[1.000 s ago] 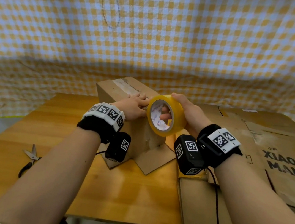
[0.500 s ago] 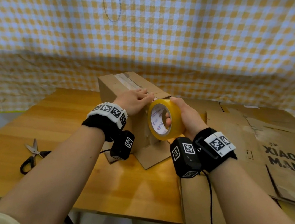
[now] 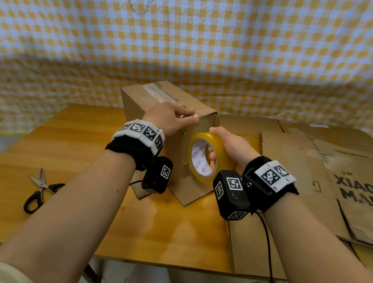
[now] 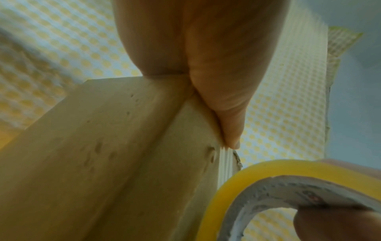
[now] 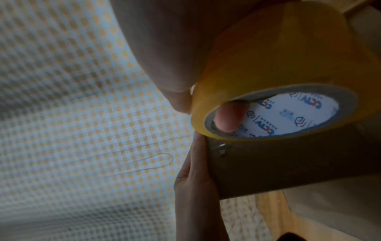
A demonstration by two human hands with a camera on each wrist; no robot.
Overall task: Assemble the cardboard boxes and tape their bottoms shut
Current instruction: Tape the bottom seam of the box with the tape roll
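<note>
A brown cardboard box (image 3: 135, 111) stands on the wooden table (image 3: 74, 151), with a pale tape strip (image 3: 156, 90) along its top seam. My left hand (image 3: 174, 116) lies flat on the top at the near edge, fingers straight and pressing the tape end. The left wrist view shows that hand (image 4: 195, 40) resting on the box (image 4: 103, 146). My right hand (image 3: 229, 146) grips a yellow tape roll (image 3: 202, 159), fingers through its core, against the box's near side. In the right wrist view the roll (image 5: 278, 57) sits by the box (image 5: 278, 163) and the left hand (image 5: 195, 187).
Black-handled scissors (image 3: 38, 190) lie on the table at the left. Flattened cardboard sheets (image 3: 318, 169) cover the table's right side, one printed with black letters. A yellow-checked cloth (image 3: 193, 36) hangs behind. A loose bottom flap (image 3: 195, 194) sticks out toward me.
My right hand has brought the tape roll down from the box's top edge along its near side. The left hand stays pressed on the top.
</note>
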